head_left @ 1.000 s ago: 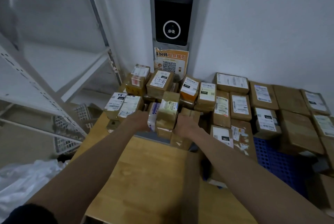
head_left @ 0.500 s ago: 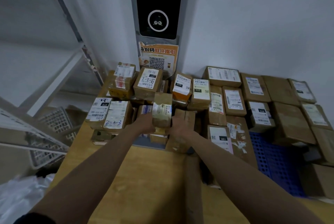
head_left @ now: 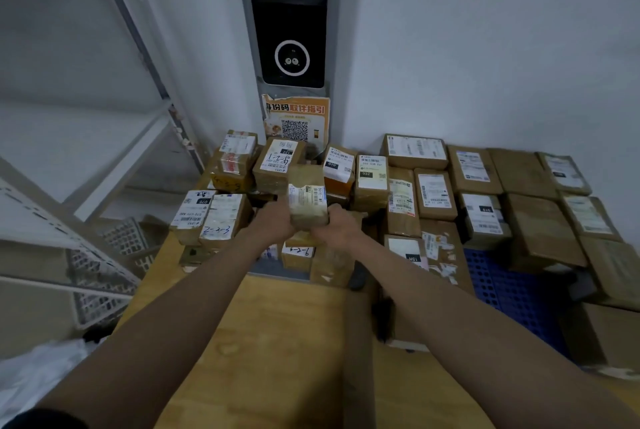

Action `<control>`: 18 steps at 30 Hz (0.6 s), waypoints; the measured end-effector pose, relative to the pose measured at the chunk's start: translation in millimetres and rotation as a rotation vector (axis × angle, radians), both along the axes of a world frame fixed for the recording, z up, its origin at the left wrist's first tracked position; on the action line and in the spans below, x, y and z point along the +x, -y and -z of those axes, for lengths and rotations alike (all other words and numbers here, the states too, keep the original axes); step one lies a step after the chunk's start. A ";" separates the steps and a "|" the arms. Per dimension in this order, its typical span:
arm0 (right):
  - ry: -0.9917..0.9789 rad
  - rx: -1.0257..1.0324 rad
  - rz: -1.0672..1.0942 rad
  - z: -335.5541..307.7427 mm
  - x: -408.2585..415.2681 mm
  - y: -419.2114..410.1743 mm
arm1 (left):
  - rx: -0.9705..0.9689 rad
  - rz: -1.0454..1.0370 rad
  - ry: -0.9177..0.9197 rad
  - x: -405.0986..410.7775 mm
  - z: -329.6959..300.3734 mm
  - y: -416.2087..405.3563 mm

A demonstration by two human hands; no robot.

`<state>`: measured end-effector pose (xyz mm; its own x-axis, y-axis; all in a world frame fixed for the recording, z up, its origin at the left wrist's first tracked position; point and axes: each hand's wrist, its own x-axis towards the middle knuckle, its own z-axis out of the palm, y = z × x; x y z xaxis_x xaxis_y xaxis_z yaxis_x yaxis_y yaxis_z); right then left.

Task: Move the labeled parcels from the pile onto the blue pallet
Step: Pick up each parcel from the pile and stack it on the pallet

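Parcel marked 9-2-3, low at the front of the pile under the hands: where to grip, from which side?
Probably its two short side faces, coming from the near, table side. The 9-2-3 parcel sits low, with the held parcel and both hands, left hand and right hand, above it, so the top is covered. Neighbours crowd its sides; ease it toward you first.

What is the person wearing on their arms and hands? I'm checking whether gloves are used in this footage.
No gloves: the left hand and right hand are bare, and both forearms are uncovered. A dark sleeve edge shows high on the left arm. No watch, rings or bands are visible.
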<state>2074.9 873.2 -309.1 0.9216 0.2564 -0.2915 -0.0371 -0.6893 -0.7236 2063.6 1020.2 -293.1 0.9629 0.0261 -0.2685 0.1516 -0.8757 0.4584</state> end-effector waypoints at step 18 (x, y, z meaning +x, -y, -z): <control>0.077 -0.212 0.394 -9.7 -90.7 271.2 | -0.100 0.313 0.095 -87.2 13.6 262.1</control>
